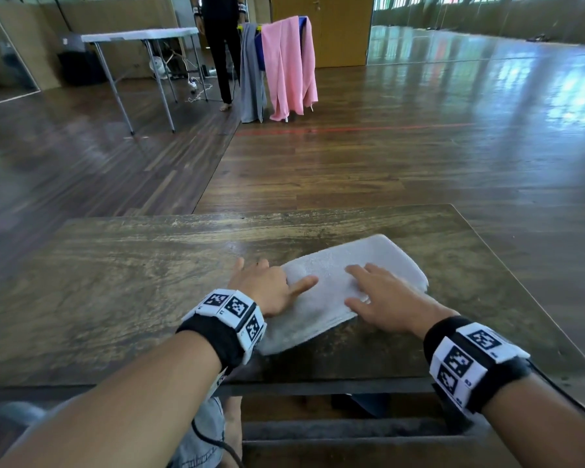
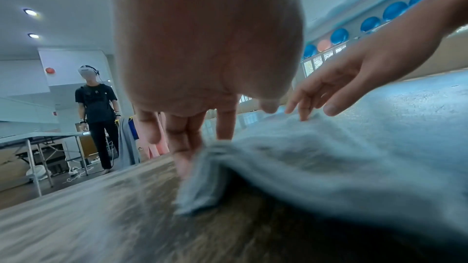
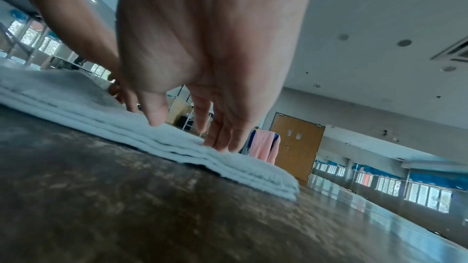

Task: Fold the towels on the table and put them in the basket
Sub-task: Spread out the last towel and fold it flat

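Observation:
A white towel (image 1: 338, 265) lies folded in several layers on the right half of the wooden table (image 1: 115, 282). My left hand (image 1: 267, 285) is at the towel's left end. Its thumb lies on top of the towel and its straight fingers (image 2: 187, 147) point down along the slightly raised edge. My right hand (image 1: 382, 298) lies flat on the towel with fingers spread. In the right wrist view the fingertips (image 3: 157, 119) press on the stacked layers of the towel (image 3: 228, 169). In the left wrist view the towel (image 2: 329, 157) fills the right side.
Beyond the table is wooden floor. A drying rack holds a pink towel (image 1: 289, 65) and a grey towel (image 1: 250, 72). A person (image 1: 222, 45) stands beside a white folding table (image 1: 139, 34) at the back left. The wooden table's left half (image 1: 81, 298) is bare.

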Demonstrator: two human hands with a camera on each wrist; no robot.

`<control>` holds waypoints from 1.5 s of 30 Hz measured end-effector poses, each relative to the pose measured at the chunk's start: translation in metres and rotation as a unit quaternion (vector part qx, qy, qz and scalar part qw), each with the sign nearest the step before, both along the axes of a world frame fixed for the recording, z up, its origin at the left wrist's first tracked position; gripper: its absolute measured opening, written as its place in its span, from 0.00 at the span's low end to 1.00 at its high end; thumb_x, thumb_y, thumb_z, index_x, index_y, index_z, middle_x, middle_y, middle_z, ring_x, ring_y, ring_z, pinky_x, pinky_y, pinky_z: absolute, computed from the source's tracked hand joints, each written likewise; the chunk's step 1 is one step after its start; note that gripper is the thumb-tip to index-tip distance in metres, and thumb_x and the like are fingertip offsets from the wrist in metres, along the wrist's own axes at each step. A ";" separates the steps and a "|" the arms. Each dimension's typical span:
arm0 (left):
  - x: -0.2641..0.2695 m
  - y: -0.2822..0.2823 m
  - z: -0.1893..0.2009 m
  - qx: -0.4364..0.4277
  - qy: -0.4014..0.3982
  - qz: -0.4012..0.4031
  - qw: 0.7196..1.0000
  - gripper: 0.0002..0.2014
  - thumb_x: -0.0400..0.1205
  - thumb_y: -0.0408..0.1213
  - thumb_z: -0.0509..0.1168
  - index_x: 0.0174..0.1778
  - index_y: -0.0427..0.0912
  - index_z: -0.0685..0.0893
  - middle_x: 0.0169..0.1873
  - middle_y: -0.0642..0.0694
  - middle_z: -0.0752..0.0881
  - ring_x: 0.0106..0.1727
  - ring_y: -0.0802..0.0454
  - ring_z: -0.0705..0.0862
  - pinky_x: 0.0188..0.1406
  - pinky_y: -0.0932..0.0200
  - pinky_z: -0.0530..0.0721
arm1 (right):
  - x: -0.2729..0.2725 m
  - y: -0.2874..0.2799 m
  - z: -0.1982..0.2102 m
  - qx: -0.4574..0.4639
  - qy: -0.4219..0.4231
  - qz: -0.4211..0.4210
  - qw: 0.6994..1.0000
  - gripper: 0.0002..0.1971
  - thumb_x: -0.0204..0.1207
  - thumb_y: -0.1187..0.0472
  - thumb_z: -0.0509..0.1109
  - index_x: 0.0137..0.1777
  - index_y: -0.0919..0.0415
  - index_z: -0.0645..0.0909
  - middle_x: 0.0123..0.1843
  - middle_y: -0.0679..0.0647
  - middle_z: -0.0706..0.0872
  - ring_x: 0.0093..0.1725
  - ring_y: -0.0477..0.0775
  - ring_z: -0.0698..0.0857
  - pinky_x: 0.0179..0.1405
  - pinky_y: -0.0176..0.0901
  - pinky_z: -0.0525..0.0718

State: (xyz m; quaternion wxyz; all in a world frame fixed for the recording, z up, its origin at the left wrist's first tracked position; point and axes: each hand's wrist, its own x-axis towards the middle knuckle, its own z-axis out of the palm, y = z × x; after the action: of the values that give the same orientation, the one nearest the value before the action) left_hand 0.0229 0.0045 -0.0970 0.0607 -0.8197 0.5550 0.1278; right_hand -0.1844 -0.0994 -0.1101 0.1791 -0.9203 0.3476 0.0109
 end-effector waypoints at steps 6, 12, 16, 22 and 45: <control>-0.003 0.022 0.014 -0.012 0.094 -0.056 0.994 0.16 0.84 0.39 0.61 0.68 0.53 0.79 0.50 0.52 0.79 0.60 0.45 0.82 0.58 0.47 0.74 | -0.016 0.012 0.005 -0.035 -0.016 0.032 0.999 0.20 0.85 0.54 0.60 0.77 0.47 0.70 0.66 0.46 0.75 0.70 0.50 0.76 0.66 0.49 0.80; 0.000 0.042 0.005 0.011 0.115 -0.083 0.990 0.42 0.72 0.19 0.62 0.72 0.70 0.66 0.55 0.52 0.68 0.44 0.59 0.70 0.29 0.58 0.76 | -0.032 0.032 -0.001 -0.008 0.017 0.034 0.999 0.32 0.82 0.67 0.58 0.84 0.45 0.63 0.82 0.40 0.64 0.82 0.46 0.65 0.76 0.49 0.75; 0.006 0.048 0.000 -0.061 0.148 -0.097 0.982 0.34 0.76 0.20 0.63 0.73 0.59 0.76 0.54 0.51 0.76 0.52 0.52 0.78 0.51 0.53 0.84 | -0.041 0.048 -0.006 -0.027 0.035 0.065 0.997 0.40 0.76 0.68 0.61 0.88 0.47 0.54 0.90 0.45 0.48 0.89 0.50 0.47 0.84 0.51 0.67; 0.015 0.049 -0.001 -0.182 0.175 -0.109 0.961 0.11 0.82 0.34 0.67 0.56 0.50 0.90 0.48 0.49 0.79 0.43 0.62 0.77 0.41 0.74 0.70 | -0.045 0.062 -0.012 -0.017 -0.001 0.100 0.995 0.43 0.70 0.63 0.66 0.86 0.45 0.57 0.87 0.41 0.51 0.86 0.44 0.42 0.79 0.39 0.61; 0.018 0.028 0.020 -0.390 0.225 -0.004 0.893 0.19 0.91 0.46 0.55 0.43 0.39 0.83 0.30 0.50 0.82 0.28 0.59 0.76 0.28 0.65 0.70 | -0.007 0.050 -0.002 0.022 -0.266 0.053 0.962 0.06 0.78 0.60 0.72 0.52 0.49 0.83 0.50 0.38 0.85 0.53 0.43 0.82 0.52 0.39 0.80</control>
State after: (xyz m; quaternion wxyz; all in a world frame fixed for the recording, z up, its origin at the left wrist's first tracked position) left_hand 0.0410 0.0323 -0.0772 -0.3899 -0.7247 0.5621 0.0823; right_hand -0.1913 -0.0498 -0.1123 0.2847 -0.9028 0.2382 -0.2173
